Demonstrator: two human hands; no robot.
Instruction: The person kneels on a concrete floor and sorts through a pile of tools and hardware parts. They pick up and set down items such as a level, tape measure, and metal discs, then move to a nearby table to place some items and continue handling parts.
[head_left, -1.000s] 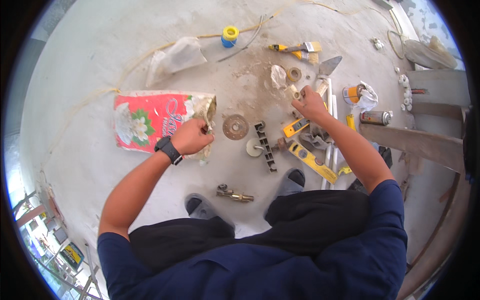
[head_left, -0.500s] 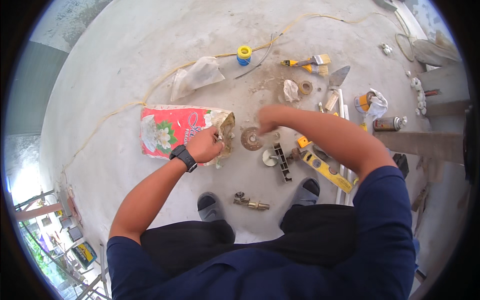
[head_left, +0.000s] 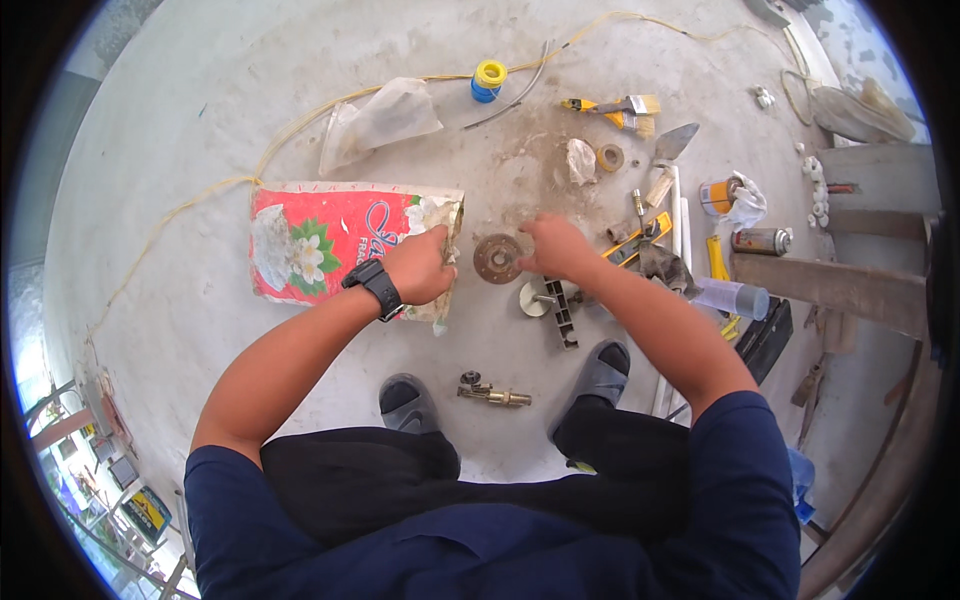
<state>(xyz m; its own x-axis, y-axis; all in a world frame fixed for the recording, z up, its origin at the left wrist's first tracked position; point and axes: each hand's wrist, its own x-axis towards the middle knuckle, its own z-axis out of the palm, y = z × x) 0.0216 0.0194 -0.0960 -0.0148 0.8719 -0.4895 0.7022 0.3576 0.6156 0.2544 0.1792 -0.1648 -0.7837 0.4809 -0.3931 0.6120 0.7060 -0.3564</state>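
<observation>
My left hand (head_left: 420,268), with a black watch at its wrist, is closed on the edge of the red printed bag (head_left: 345,240) at its right-hand mouth. The bag lies flat on the floor, and what is inside is hidden. A rusty round disc (head_left: 497,259) with a centre hole lies just right of the bag. At the disc's right edge, my right hand (head_left: 558,246) has thumb and forefinger apart, with nothing visible held. Below that hand lie a pale round piece with a stem (head_left: 534,300) and a dark slotted bar (head_left: 564,318).
A brass fitting (head_left: 494,395) lies between my feet. Farther off are paintbrushes (head_left: 628,108), a trowel (head_left: 676,142), a tape roll (head_left: 610,157), a blue-and-yellow spool (head_left: 488,80) and a clear plastic bag (head_left: 385,122). A spray can (head_left: 762,241) and wooden beam (head_left: 830,285) are at right.
My right hand has come down beside the disc, its forearm lower and now over the yellow level. The bag's mouth, gaping before, looks flatter under my left hand. The view has shifted slightly.
</observation>
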